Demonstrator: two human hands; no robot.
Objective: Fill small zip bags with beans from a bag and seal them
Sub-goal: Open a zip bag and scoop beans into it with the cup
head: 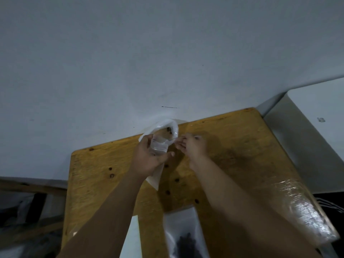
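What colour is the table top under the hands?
The wooden table top is yellow-orange with dark knots; the head view shows it.

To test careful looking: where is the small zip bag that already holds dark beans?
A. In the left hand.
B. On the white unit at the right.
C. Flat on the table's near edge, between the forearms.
C: the bean-filled zip bag lies flat on the wooden table at its near edge; the left hand grips a different, clear zip bag.

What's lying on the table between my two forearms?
Head view: a clear zip bag with dark beans and, left of it, a white sheet, on the wooden table.
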